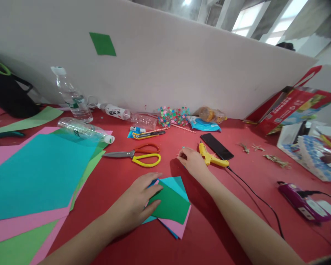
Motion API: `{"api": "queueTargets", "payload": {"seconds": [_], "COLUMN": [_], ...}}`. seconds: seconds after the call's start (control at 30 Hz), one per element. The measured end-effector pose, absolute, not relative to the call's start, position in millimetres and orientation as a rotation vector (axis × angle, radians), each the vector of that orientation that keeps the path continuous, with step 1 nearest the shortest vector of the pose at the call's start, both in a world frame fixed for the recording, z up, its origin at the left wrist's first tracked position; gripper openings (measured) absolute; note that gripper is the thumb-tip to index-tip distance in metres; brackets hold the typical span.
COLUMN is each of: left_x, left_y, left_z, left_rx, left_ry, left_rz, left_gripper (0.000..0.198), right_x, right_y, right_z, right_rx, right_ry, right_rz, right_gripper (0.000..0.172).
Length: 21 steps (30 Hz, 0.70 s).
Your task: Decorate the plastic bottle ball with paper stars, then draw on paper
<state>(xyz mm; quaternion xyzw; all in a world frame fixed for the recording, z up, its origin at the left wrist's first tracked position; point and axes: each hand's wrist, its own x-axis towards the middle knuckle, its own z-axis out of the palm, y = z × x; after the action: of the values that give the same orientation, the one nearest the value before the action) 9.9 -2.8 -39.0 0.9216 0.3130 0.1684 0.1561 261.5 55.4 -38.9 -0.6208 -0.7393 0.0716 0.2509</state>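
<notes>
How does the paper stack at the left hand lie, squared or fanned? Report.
Fanned out: pink paper and light-blue paper jut past the green paper.

A clear water bottle [74, 97] is stood at the back left of a red table [253, 169], with a black container [11, 92] set to its left and another clear bottle [82, 129] laid on its side in front. A black phone [217, 146] is laid flat right of centre. Further right, a red shopping bag [292, 105] is placed by the white partition [168, 66], with a purple power strip [299, 200] seen nearer the front.
</notes>
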Motion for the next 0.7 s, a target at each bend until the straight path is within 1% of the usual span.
{"api": "queueTargets", "payload": {"seconds": [0.13,0.43,0.5,0.6,0.63,0.7], "left_x": [9.6,7.5,8.3,10.8,11.9,14.1], "left_y": [-0.4,1.6,1.8,1.2,0.7,-0.6], "left_z": [-40.2,-47.2,-49.4,-52.7,-53.6,-54.9], "left_rx": [2.633,2.613,2.58,2.504,2.48,2.449], "left_ry": [0.931,0.947,0.952,0.946,0.936,0.903], "left_rz": [0.555,0.643,0.64,0.613,0.606,0.597], "left_gripper": [0.03,0.027,0.027,0.026,0.025,0.025], "right_x": [258.6,249.8,246.3,239.6,236.8,230.7], "right_y": [55.0,49.2,48.8,59.3,67.5,91.7], "right_z": [-37.5,-27.9,-24.7,-16.8,-13.6,-7.6], "right_rx": [-1.689,-1.836,-1.847,-1.839,-1.837,-1.846], "right_ry": [-2.039,-2.092,-2.114,-2.182,-2.21,-2.255], "right_rz": [0.194,0.113,0.097,0.073,0.058,0.007], "right_gripper": [0.008,0.023,0.019,0.008,0.007,0.013]}}
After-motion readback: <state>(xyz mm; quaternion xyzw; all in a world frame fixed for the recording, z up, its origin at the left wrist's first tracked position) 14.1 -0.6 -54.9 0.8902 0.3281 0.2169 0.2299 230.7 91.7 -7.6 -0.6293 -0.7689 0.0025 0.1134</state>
